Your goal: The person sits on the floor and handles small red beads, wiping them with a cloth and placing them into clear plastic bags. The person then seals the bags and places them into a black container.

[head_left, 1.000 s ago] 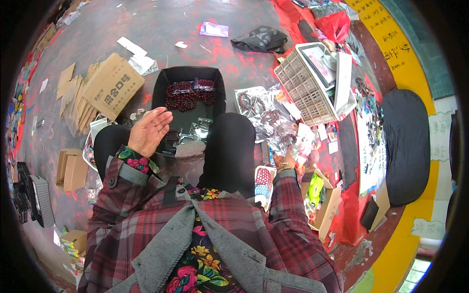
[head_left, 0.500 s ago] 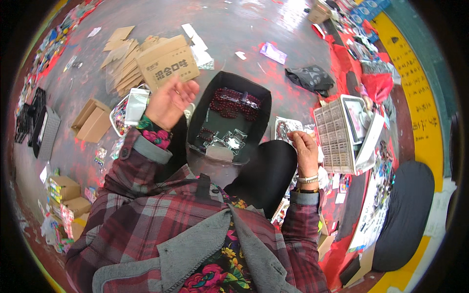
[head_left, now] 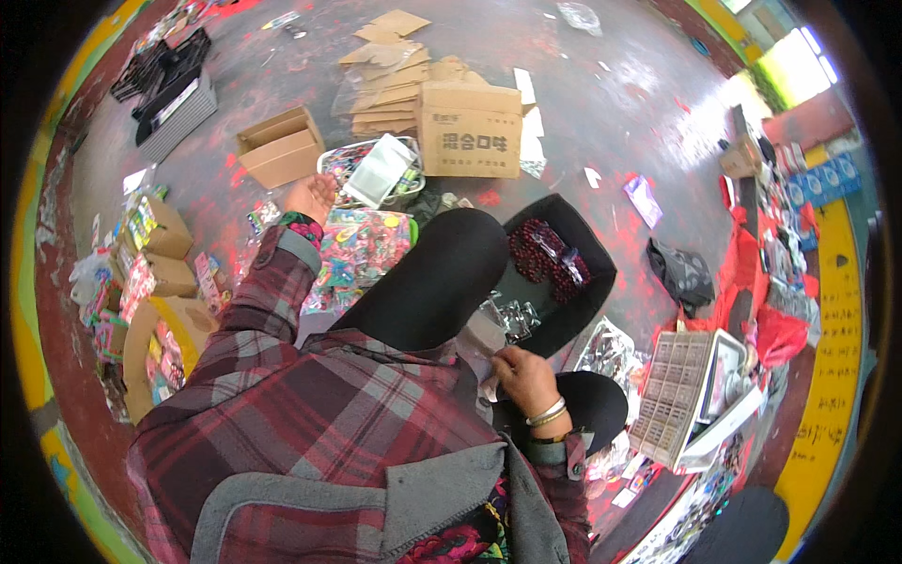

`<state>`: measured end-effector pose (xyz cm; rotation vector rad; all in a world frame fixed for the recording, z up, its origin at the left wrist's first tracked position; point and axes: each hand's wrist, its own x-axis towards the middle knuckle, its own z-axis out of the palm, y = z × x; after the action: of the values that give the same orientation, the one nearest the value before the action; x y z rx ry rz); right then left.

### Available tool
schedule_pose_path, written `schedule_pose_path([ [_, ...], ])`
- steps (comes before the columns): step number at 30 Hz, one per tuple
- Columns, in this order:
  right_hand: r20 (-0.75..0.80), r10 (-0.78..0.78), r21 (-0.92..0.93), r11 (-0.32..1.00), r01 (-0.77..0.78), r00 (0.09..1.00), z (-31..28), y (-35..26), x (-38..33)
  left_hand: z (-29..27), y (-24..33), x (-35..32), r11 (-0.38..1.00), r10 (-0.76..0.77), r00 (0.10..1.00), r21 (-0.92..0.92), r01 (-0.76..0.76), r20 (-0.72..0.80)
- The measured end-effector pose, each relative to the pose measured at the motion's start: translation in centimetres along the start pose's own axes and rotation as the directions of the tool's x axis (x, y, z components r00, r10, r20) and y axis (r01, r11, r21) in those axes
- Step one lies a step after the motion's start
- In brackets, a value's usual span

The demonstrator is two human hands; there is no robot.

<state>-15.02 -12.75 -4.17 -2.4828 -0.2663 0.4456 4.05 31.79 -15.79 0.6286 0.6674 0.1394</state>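
Observation:
My left hand (head_left: 312,197) reaches out to the left, beside a white basket (head_left: 420,188) of small packaged items. Its fingers look loosely spread, and nothing shows in them. Below it, colourful packaged trinkets (head_left: 366,246) lie by my left knee. My right hand (head_left: 526,381), with bangles at the wrist, is between my knees at the near end of a black box (head_left: 587,299). Its fingers are pinched together; what they hold, if anything, cannot be made out. The box contains dark red bead strings (head_left: 540,252) and small clear packets (head_left: 517,320).
Beyond the basket stand a brown carton (head_left: 470,141) and a stack of flattened cardboard (head_left: 390,89). An open carton (head_left: 280,150) is at the left. A beige plastic crate (head_left: 672,399) and a dark bag (head_left: 678,273) are to the right, and a purple packet (head_left: 644,200) lies on the floor.
My view and body have turned left. My left hand has moved from above the black box's left side to beside the white basket. My right hand has come inward from beyond my right knee.

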Motion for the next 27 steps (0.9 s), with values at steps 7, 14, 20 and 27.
schedule_pose_path([
  [7,0.223,-0.134,-0.054,0.987,0.150,0.965,3.3,-1.0,1.3,-7.6,-5.1,2.7,0.988,-0.065,0.946,0.111,0.104,-0.316],
  [14,0.171,-0.049,-0.040,0.998,0.057,0.984,3.1,0.1,1.5,-3.3,-7.8,3.7,0.991,0.019,0.977,0.136,0.010,-0.212],
  [20,0.251,-0.018,-0.046,0.998,0.031,0.968,3.0,-0.4,2.7,-10.5,-8.7,14.6,-0.154,0.241,0.857,0.890,-0.430,0.456],
  [27,0.266,0.059,-0.041,0.998,-0.050,0.962,2.8,1.0,3.2,-5.0,-11.8,15.4,-0.538,0.209,0.884,0.804,-0.253,0.418],
])
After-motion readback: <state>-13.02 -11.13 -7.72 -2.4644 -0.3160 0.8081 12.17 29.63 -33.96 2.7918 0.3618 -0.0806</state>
